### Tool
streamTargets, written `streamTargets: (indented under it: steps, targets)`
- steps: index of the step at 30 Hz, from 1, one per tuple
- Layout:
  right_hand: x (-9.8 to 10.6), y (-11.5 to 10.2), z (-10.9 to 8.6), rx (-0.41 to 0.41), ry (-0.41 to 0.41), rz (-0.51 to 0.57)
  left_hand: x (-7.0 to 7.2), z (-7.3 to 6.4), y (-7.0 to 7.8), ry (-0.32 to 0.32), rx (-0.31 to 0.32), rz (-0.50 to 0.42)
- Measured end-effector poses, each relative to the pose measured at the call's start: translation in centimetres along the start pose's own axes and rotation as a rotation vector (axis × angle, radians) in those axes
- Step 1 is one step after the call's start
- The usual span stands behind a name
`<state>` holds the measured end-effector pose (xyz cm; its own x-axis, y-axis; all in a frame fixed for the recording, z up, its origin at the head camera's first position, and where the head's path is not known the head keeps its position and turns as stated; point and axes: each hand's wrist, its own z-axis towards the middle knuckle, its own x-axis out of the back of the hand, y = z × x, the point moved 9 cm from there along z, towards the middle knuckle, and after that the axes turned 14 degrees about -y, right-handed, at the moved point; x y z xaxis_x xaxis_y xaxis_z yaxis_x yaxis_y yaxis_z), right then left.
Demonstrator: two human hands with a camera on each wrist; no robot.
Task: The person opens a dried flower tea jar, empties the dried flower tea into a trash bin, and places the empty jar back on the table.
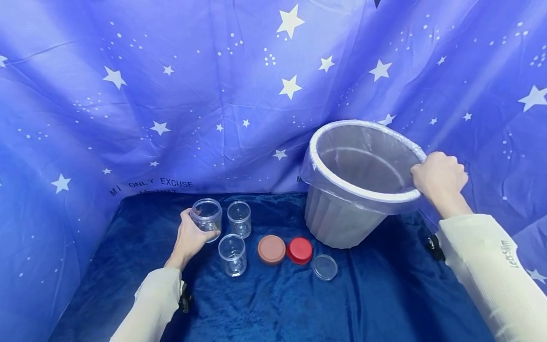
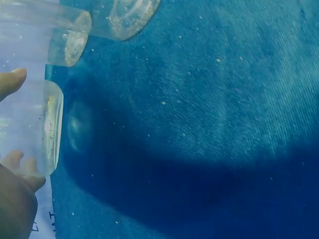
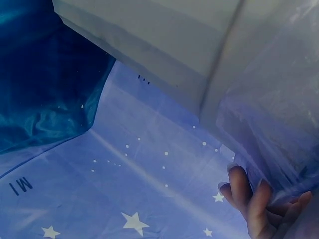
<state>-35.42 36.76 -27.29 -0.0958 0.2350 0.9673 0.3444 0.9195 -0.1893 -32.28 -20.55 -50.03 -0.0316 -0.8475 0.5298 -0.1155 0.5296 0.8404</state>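
Observation:
My left hand (image 1: 191, 236) grips a clear plastic jar (image 1: 208, 214) around its side, thumb on one side and fingers on the other. In the left wrist view the jar's base (image 2: 53, 129) shows close over the blue cloth. Two more clear jars stand to its right, one farther back (image 1: 240, 219) and one nearer (image 1: 233, 255), both uncovered. On the right, my right hand (image 1: 441, 178) holds the rim of a grey trash bin (image 1: 342, 218), fingers curled over the edge. A clear bag (image 3: 279, 99) lines the bin and folds over its white rim.
Between jars and bin lie a brownish-orange lid (image 1: 271, 249), a red lid (image 1: 300, 250) and a clear lid (image 1: 325, 267). Dark blue cloth (image 1: 273, 308) covers the table. A blue curtain with white stars (image 1: 205, 95) hangs close behind and along the sides.

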Motion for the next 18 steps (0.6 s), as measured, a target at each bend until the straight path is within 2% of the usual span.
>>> streamTargets:
  steps: [4,18]
  targets:
    - [-0.02,0.2,0.03,-0.01,-0.004,-0.002,-0.18,0.15,-0.17,-0.016,0.004,0.015]
    - [-0.02,0.08,0.07,-0.011,-0.001,-0.006,-0.92,0.47,-0.96,-0.03,0.002,-0.022]
